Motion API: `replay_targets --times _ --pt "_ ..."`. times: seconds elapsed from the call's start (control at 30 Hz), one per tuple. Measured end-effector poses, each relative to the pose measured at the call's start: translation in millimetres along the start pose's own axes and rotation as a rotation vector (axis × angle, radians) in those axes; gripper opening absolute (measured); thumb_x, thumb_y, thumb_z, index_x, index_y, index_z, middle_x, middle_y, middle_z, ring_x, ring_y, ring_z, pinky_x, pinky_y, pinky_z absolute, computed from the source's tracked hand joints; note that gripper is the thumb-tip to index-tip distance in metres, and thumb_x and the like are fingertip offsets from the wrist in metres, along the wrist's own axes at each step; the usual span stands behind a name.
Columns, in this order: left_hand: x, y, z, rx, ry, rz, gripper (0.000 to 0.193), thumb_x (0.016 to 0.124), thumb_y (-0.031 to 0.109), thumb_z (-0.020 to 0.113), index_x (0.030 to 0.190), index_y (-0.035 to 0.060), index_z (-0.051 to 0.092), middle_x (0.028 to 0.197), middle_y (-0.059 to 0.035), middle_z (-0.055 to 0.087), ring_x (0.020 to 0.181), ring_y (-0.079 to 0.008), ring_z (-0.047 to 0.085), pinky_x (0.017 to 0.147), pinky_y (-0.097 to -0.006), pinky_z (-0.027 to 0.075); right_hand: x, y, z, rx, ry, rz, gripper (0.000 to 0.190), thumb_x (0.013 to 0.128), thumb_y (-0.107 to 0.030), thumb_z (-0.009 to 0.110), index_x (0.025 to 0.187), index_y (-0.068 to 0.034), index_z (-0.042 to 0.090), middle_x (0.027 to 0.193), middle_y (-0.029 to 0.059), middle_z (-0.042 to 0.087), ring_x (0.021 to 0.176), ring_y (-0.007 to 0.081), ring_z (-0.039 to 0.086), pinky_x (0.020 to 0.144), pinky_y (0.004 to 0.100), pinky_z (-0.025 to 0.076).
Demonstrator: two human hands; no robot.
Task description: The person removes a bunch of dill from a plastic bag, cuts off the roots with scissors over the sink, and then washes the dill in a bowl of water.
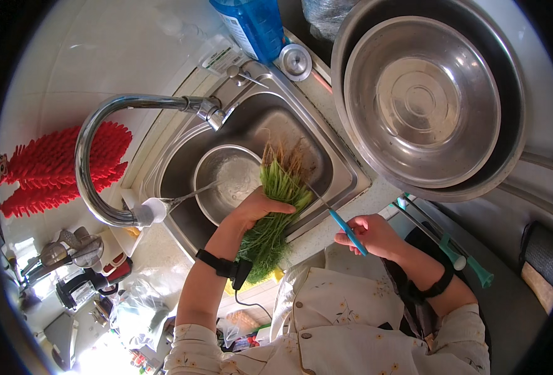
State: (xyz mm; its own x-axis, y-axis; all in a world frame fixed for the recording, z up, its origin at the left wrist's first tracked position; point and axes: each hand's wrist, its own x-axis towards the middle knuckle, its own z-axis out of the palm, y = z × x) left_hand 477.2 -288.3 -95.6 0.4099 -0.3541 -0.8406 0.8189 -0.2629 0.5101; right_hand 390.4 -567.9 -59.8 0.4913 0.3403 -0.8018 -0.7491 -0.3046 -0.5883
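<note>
My left hand (pixel 256 207) is closed around a bunch of feathery green herbs (pixel 274 225), held over the near side of the steel sink (pixel 175 199). The brown roots of the bunch point away from me, into the basin. In my right hand (pixel 367 234) is a thin tool with a blue handle (pixel 348 231), perhaps a knife; its narrow metal end reaches towards the stems. Whether it touches them I cannot tell. A steel bowl (pixel 227 176) with water stands in the sink, and water runs towards it from the chrome faucet (pixel 86 154).
Two nested steel basins (pixel 421 103) sit right of the sink. A blue bottle (pixel 253 28) and a sink strainer (pixel 295 62) stand behind it. Red chenille cloths (pixel 65 164) hang at the left. A clear plastic bag (pixel 140 311) lies at the lower left.
</note>
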Motion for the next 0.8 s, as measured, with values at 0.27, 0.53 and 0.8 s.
replay_targets --times 0.27,0.53,0.8 --pt "-3.5 0.8 2.0 -0.011 -0.03 0.03 0.055 0.067 0.006 0.081 0.118 0.0012 0.06 0.107 -0.0078 0.066 0.096 -0.0184 0.062 0.087 -0.0316 0.049 1.1 4.2 0.4 0.03 -0.038 -0.021 0.05 0.079 -0.045 0.076 0.091 0.003 0.067 0.062 0.0034 0.063 0.053 0.0094 0.059 0.051 0.0229 0.047" --pt "-4.6 -4.9 -8.2 -0.103 0.005 0.014 0.06 0.068 0.007 0.081 0.123 0.0019 0.058 0.112 -0.007 0.064 0.1 -0.0187 0.06 0.089 -0.0315 0.046 -2.0 11.8 5.4 0.143 -0.037 -0.016 0.046 0.08 -0.039 0.077 0.091 0.005 0.065 0.062 0.0036 0.062 0.052 0.0088 0.058 0.051 0.0221 0.046" --pt "-2.6 -7.9 -9.1 -0.113 -0.01 0.025 0.059 0.068 0.006 0.081 0.122 0.0022 0.058 0.11 -0.0072 0.065 0.101 -0.0184 0.06 0.09 -0.0309 0.046 -3.6 5.0 7.3 0.108 -0.022 -0.04 0.034 0.081 -0.028 0.078 0.09 0.003 0.065 0.064 0.0032 0.062 0.055 0.0081 0.058 0.05 0.0221 0.047"
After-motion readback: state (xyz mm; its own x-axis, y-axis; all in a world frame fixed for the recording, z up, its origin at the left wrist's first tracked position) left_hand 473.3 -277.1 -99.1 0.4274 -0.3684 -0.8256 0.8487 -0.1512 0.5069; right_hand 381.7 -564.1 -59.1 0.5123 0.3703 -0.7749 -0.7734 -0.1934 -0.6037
